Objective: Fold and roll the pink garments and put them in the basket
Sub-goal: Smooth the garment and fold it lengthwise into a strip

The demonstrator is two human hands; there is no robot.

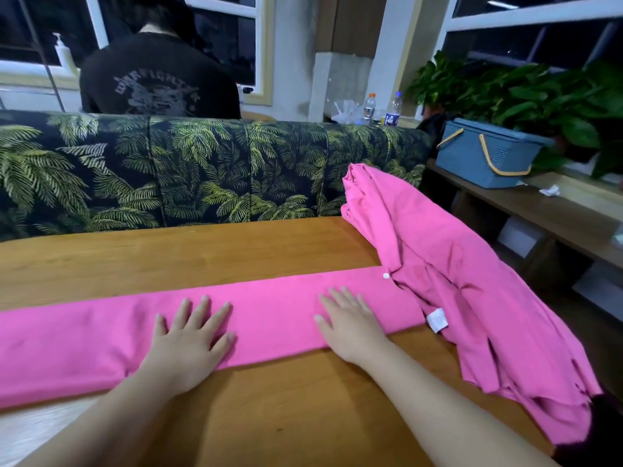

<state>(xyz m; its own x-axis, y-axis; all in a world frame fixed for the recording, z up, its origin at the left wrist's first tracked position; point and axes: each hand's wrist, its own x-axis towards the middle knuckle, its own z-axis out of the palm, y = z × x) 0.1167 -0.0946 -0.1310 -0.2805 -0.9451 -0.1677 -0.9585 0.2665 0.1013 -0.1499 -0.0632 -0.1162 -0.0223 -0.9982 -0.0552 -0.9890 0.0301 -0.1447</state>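
Observation:
A pink garment folded into a long flat strip (269,308) lies across the wooden table (188,254) from the left edge to right of centre. My left hand (190,338) rests flat on the strip with fingers spread. My right hand (347,326) lies flat on it too, further right. A second pink garment (448,264) sits crumpled over the table's right edge, with a white button and a white label showing near the strip's end. The blue basket (485,156) with yellow handles stands on a shelf at the right, beyond the table.
A palm-print sofa back (202,173) runs behind the table, and a person in a black shirt (158,79) sits beyond it, facing away. Bottles (392,109) stand on a ledge. Green plants (539,92) crowd behind the basket. A crumpled white paper (549,190) lies on the shelf.

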